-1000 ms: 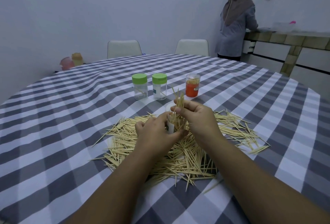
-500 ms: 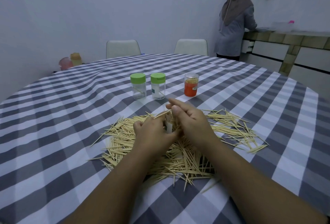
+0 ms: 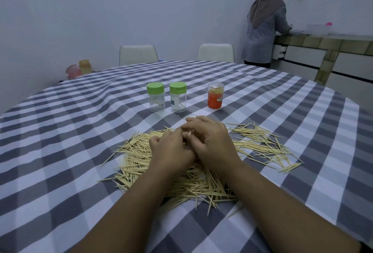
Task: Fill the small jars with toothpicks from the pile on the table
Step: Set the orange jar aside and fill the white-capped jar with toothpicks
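Both hands, the left hand (image 3: 171, 149) and right hand (image 3: 212, 141), are held together over the toothpick pile (image 3: 141, 162); three jars (image 3: 178, 97) are set toward the tabletop (image 3: 60, 131) middle.

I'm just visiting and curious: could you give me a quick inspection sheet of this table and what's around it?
Surface: round table under a grey-and-white checked cloth.
Job's things: toothpick pile spread under the hands; two green-lidded jars nearly empty; orange jar full of toothpicks.
Clutter: two coloured containers at the far edge.
Hands: left hand and right hand together over the pile, fingers curled; what they hold is mostly hidden.
Cables: nothing seen.
Surroundings: two white chairs; a person standing at a counter.
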The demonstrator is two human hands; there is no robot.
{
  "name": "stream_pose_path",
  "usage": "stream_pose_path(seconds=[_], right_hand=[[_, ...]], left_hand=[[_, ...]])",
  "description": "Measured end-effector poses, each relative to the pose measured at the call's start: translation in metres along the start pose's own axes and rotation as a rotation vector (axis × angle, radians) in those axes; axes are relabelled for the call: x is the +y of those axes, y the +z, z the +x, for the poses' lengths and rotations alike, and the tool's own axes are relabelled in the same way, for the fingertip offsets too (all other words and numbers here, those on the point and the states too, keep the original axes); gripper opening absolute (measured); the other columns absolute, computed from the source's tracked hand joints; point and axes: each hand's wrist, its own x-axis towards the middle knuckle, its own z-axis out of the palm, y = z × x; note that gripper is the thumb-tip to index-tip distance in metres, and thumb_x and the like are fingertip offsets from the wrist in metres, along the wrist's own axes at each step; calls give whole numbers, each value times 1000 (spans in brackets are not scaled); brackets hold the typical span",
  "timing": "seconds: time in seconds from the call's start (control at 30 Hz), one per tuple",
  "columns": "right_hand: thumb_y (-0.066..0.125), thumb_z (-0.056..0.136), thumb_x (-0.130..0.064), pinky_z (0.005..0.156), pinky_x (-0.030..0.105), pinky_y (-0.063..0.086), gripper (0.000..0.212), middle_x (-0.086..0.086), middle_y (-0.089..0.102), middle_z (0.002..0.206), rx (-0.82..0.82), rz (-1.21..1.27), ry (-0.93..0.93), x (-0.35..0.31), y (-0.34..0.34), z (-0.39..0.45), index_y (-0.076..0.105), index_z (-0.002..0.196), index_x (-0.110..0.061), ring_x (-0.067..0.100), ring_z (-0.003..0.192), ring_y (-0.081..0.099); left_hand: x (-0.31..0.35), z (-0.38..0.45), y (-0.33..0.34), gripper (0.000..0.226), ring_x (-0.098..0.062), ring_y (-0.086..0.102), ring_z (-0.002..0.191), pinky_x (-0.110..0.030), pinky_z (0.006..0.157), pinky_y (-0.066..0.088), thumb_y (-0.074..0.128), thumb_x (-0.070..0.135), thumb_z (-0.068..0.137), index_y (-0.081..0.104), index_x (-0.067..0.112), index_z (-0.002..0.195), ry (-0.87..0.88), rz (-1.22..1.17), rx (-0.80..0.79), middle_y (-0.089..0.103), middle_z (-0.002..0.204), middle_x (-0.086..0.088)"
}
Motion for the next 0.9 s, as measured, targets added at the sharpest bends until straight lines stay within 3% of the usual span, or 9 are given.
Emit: stream_pose_path(seconds=[0.1,0.2,0.37,0.47,0.63,0.73,0.8,0.83,0.9], right_hand=[[48,93,-37,103,30,32,32,-8,64,121,48,169,105,-3,-2,0,73,103,-20,6,122,44],[50,97,-29,103,28,36,27,-9,61,120,72,298,208,-5,-8,2,69,112,-16,4,118,47],[42,101,-25,106,32,39,44,-14,48,129,-50,571,352,-4,-11,6,34,143,-35,4,124,45],[38,102,-27,113,36,30,45,-10,43,142,-63,478,262,-3,-11,5,30,145,-36,5,133,35],[24,101,-45,114,35,7,49,-12,31,152,-269,-48,118,-1,-15,6,35,145,-27,5,143,14],[22,98,-52,113,39,3,51,-13,29,153,-291,17,145,-3,-21,8,38,142,-33,6,143,11],[28,100,-46,114,39,20,44,-9,38,148,-239,217,225,-5,-31,11,44,139,-33,8,138,25],[33,101,-41,106,30,32,40,-7,43,144,-206,304,273,-4,-38,13,48,137,-30,7,130,35],[41,100,-27,83,15,36,34,-4,51,137,-184,337,382,2,-53,17,54,132,-25,5,117,45]], left_hand=[[-2,0,2,29,-7,54,104,-34,84,19,45,49,82,53,38,108,-3,-22,-12,64,95,16],[0,0,1,31,-3,54,102,-34,79,18,51,57,74,55,40,101,10,-40,-17,65,88,20],[0,0,1,38,-3,53,102,-33,76,16,53,63,72,55,42,104,24,-22,-14,65,91,20],[0,-1,1,32,-3,54,101,-33,74,14,54,56,74,56,40,102,17,-36,-19,65,87,19],[-1,-1,1,24,-7,54,105,-33,82,18,50,46,83,51,40,107,13,-28,-6,63,97,17],[0,-2,0,32,-6,52,106,-34,83,18,55,55,79,51,41,107,12,-25,-22,63,100,18],[0,-2,-1,36,-5,51,106,-35,80,17,58,64,75,54,42,104,7,-29,-29,63,99,20],[0,-1,-1,40,-6,50,107,-34,79,16,59,66,74,54,42,105,1,-31,-34,63,101,20],[0,-1,-1,47,-8,49,110,-33,79,15,61,67,73,54,42,112,-13,-28,-38,63,107,18]])
